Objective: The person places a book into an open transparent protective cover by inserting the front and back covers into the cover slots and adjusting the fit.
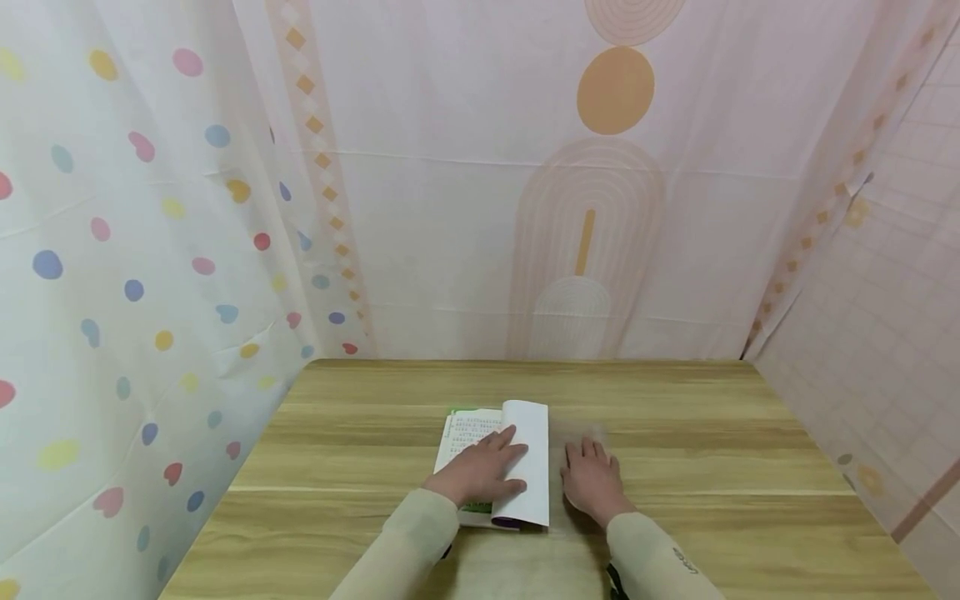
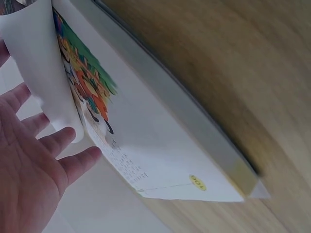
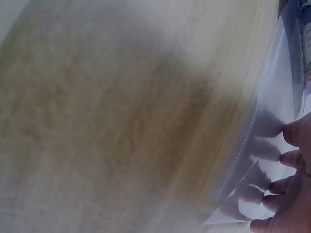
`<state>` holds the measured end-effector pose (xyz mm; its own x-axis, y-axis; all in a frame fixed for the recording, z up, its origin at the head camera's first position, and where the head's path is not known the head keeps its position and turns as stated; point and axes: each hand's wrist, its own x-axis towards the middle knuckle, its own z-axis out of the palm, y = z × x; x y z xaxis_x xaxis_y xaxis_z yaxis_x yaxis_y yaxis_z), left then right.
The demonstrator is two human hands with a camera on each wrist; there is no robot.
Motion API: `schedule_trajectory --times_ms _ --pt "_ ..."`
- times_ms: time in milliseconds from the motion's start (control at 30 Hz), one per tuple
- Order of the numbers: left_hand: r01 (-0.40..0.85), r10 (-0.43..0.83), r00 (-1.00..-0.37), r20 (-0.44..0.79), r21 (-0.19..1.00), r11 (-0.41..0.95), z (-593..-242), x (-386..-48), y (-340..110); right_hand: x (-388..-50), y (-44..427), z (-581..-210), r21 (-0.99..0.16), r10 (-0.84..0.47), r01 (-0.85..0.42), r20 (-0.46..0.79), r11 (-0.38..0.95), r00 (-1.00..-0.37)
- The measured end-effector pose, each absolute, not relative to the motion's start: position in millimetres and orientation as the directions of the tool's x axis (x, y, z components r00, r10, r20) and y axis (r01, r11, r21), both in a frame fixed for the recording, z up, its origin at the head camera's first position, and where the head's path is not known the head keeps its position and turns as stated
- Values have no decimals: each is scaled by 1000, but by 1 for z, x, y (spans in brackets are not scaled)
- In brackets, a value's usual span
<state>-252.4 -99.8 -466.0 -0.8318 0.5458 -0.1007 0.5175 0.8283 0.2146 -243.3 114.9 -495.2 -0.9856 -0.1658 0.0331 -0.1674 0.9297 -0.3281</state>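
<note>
A book (image 1: 472, 422) lies on the table with its pages bent over to the right, a blank white side (image 1: 534, 467) facing up. My left hand (image 1: 483, 471) rests on it, fingers spread across the printed page and the white side. In the left wrist view, a colourful picture and a yellow page-number mark show on the book's page (image 2: 146, 131), beside the curled white sheet (image 2: 41, 63). My right hand (image 1: 590, 481) lies flat just right of the book. In the right wrist view, its fingertips touch a clear plastic sheet (image 3: 269, 109) with a dotted seam along its edge.
The wood-grain table (image 1: 360, 467) extends on both sides of the book. A patterned curtain (image 1: 442, 250) hangs behind its back edge, with a dotted one (image 1: 112, 350) on the left and a pale checked one (image 1: 885, 350) on the right.
</note>
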Motion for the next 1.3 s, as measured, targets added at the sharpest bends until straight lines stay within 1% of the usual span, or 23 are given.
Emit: schedule_trajectory --times_ms 267,500,900,1167,1300 --pt "511 528 -844 -97 155 846 -469 -252 -95 -247 120 -493 -351 -190 -174 -12 920 -982" --pt "472 487 -869 -88 147 869 -471 -250 -91 -251 123 -495 -352 -204 -191 1 916 -979" --pt "491 501 -862 -83 112 864 -476 -250 -90 -254 122 -496 -341 -200 -187 -4 921 -980" --pt "472 484 -869 -99 125 873 -474 -248 -87 -253 120 -495 -340 -191 -180 2 923 -982" --pt "468 478 -872 -103 112 877 -476 -248 -86 -252 119 -494 -340 -188 -178 3 924 -982"
